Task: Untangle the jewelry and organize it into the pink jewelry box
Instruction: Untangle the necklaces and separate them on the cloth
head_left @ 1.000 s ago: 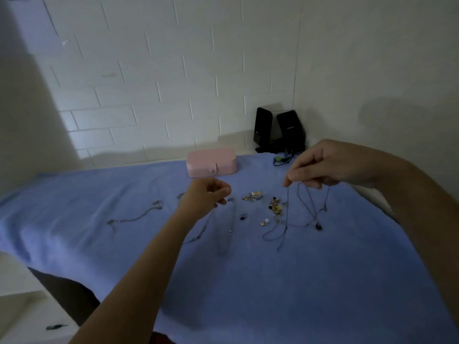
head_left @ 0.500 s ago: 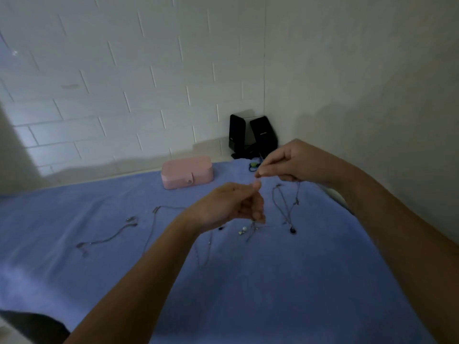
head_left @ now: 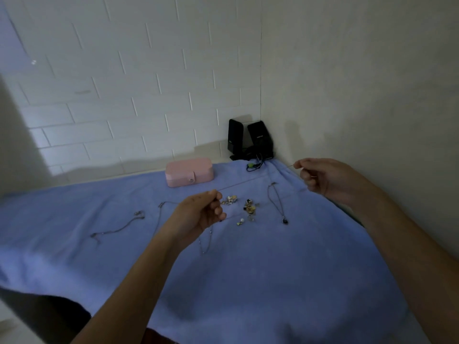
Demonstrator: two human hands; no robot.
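Pulled apart now, the left hand (head_left: 198,214) and right hand (head_left: 325,180) each pinch one end of a thin chain (head_left: 238,184) stretched between them, mid-frame.

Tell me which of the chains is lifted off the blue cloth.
The thin chain stretched between the left hand and the right hand, both pinching it. The other chains lie flat on the blue cloth.

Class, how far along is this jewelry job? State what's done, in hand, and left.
Done: a silver chain and a pendant necklace lie apart on the cloth. In hand: left hand and right hand pinch one thin chain stretched between them. Left: the pink jewelry box is closed, and the earrings lie loose.
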